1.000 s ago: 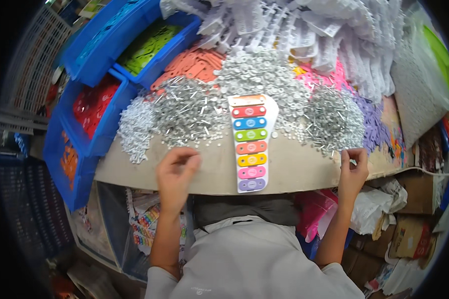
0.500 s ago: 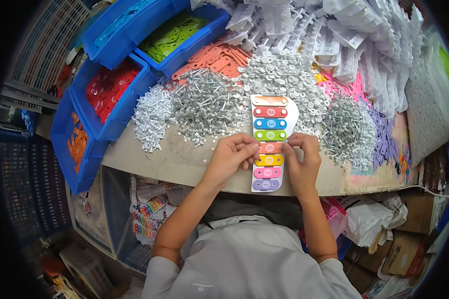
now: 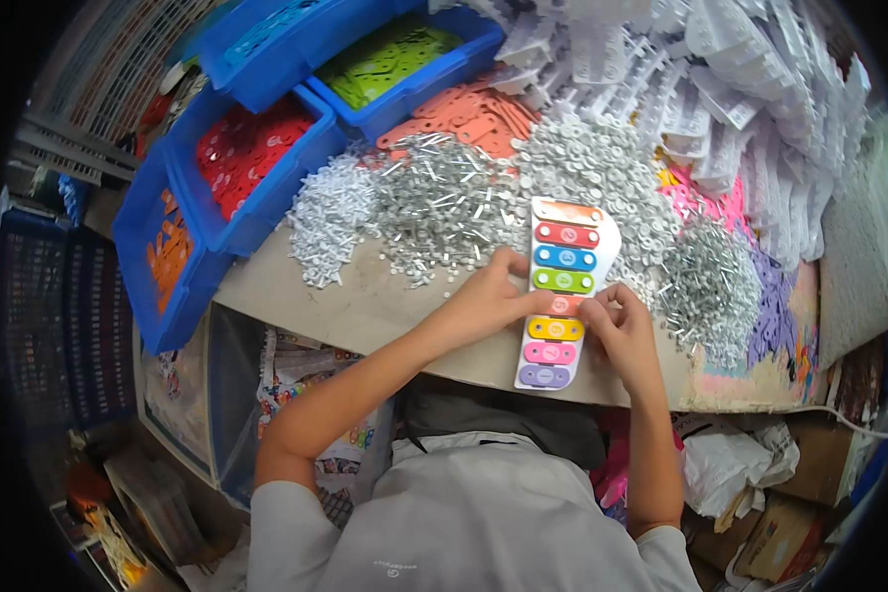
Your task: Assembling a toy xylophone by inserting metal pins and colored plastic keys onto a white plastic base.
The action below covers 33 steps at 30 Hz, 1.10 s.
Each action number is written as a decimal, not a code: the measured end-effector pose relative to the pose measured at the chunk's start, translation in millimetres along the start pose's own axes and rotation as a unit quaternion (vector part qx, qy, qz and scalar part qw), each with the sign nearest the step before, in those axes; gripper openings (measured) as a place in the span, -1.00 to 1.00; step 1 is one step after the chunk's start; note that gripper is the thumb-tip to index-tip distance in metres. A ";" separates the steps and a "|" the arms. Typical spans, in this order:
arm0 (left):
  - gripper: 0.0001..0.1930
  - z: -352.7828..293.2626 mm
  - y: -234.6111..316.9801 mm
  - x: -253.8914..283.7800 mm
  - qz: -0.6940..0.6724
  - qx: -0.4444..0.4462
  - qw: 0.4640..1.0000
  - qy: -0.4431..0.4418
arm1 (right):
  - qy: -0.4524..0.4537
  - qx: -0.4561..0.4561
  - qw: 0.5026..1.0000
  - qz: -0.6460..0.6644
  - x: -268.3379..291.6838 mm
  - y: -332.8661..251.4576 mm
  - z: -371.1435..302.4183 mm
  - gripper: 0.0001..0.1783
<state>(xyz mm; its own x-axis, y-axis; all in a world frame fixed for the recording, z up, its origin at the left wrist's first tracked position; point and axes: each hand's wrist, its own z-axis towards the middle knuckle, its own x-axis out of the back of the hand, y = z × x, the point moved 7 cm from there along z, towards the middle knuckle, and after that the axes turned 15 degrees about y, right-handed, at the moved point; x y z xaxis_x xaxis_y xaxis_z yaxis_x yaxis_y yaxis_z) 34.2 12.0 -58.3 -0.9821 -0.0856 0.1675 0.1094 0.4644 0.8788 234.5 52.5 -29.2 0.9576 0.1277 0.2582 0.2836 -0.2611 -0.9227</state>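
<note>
A white toy xylophone (image 3: pixel 558 286) with several coloured bars lies lengthwise on the worktable (image 3: pixel 365 306), its narrow end toward me. My left hand (image 3: pixel 488 296) rests against its left side at the green and salmon bars, fingers pinched. My right hand (image 3: pixel 617 326) touches the right side at the same bars, fingertips pinched; what they pinch is too small to tell. A heap of silver nails (image 3: pixel 444 202) lies just beyond my left hand, and a second nail heap (image 3: pixel 710 286) lies right of my right hand.
White washers (image 3: pixel 602 168) and small white pegs (image 3: pixel 326 217) are piled behind the toy. Blue bins hold red (image 3: pixel 252 148), green (image 3: pixel 390 54) and orange (image 3: pixel 168 247) bars. White plastic frames (image 3: pixel 720 89) stack at the back right. Boxes and bags sit under the table edge.
Both hands came in from the nail heaps at the sides to the middle of the xylophone and now press at its salmon bar. The view has shifted slightly right.
</note>
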 end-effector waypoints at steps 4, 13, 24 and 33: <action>-0.09 2.4 17.6 -11.6 -0.088 -0.027 0.993 -0.068 | -0.093 -0.083 0.992 -0.033 -4.9 6.5 0.7 -0.66; -0.22 9.1 12.1 -24.5 -0.235 -0.083 0.961 -0.118 | -0.125 -0.138 0.982 -0.009 -12.0 11.1 2.5 -0.62; -0.55 -19.3 3.2 13.1 -0.061 -0.122 0.987 0.083 | 0.021 0.048 0.995 -0.087 23.5 7.8 -10.0 -0.75; -0.90 -67.8 16.8 168.0 0.332 -0.331 0.718 0.515 | 0.435 0.246 0.771 -0.395 228.5 31.2 -36.3 -0.80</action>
<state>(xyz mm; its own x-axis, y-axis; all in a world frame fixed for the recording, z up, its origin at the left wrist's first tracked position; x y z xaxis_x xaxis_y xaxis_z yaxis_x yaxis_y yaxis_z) -118.5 -54.3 14.9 -0.0832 -0.8040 0.5888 0.8847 0.2123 0.4150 464.0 38.8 11.3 0.2269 -0.6851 0.6922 0.9474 -0.0095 -0.3200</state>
